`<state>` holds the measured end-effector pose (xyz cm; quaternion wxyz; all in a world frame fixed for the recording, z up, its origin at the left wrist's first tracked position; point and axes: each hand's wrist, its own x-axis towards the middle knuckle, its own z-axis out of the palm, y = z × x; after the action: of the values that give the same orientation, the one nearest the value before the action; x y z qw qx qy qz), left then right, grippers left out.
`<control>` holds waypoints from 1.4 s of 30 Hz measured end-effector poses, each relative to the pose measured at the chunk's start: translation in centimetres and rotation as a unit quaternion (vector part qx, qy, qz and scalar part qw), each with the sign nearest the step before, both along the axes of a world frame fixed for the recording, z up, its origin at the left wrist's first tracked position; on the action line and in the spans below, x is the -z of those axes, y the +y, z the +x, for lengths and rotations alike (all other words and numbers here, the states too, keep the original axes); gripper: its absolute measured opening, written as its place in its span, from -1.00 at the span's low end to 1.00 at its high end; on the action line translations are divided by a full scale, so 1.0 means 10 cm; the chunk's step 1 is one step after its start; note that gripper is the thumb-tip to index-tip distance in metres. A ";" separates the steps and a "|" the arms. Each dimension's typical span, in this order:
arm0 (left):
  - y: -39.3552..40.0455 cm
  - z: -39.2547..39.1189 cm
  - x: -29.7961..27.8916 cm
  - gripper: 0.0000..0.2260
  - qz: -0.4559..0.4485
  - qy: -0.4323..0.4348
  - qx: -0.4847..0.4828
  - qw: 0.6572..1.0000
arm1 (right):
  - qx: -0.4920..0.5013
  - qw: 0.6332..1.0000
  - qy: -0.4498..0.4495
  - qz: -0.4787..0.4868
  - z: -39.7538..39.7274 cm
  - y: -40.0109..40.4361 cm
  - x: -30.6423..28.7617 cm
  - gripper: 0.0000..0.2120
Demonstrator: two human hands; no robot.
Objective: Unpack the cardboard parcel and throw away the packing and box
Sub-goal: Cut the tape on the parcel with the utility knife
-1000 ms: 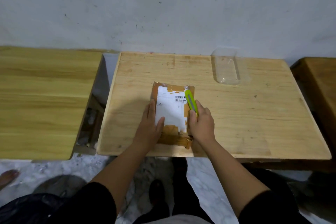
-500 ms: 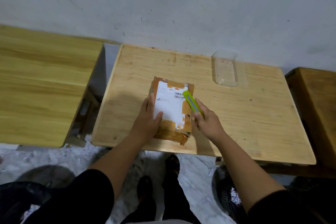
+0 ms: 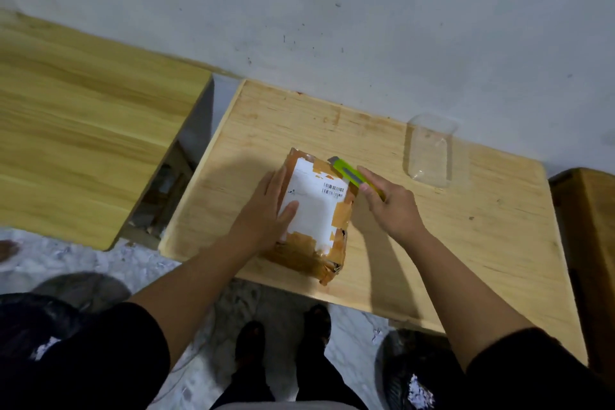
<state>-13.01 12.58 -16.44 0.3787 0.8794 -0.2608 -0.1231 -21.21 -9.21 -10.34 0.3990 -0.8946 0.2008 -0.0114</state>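
A small cardboard parcel [image 3: 316, 210], wrapped in brown tape and bearing a white shipping label, lies flat near the front of the middle wooden table [image 3: 466, 243]. My left hand [image 3: 266, 210] presses flat on the parcel's left side, thumb on the label. My right hand [image 3: 392, 206] grips a lime-green utility knife [image 3: 349, 175], whose tip sits at the parcel's far right corner. The parcel is sealed.
A clear plastic container [image 3: 431, 150] stands at the table's back right, near the wall. Another wooden table [image 3: 83, 130] sits to the left, and a darker one [image 3: 589, 226] to the right. Black bin bags [image 3: 412, 373] rest on the floor by my feet.
My right hand has slid the knife from the parcel's right edge up to its far right corner. The head camera has tilted and moved closer. The left hand stays on the parcel.
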 end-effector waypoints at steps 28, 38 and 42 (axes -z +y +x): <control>-0.30 0.04 -0.06 -0.43 0.076 -0.015 -0.066 0.995 | -0.279 0.951 0.046 -0.121 0.86 -0.62 -0.09 -0.70; -0.29 0.02 -0.07 -0.42 0.050 0.019 -0.081 0.995 | -0.347 0.924 0.088 -0.136 1.02 -0.68 -0.23 -0.69; -0.28 0.02 -0.05 -0.43 0.047 0.024 -0.083 0.995 | -0.370 0.909 0.105 -0.159 1.07 -0.69 -0.32 -0.68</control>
<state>-12.77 9.79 -15.94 0.3524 0.9115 -0.1718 -0.1243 -10.46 -16.14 -7.13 0.2039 -0.9525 -0.1083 0.1989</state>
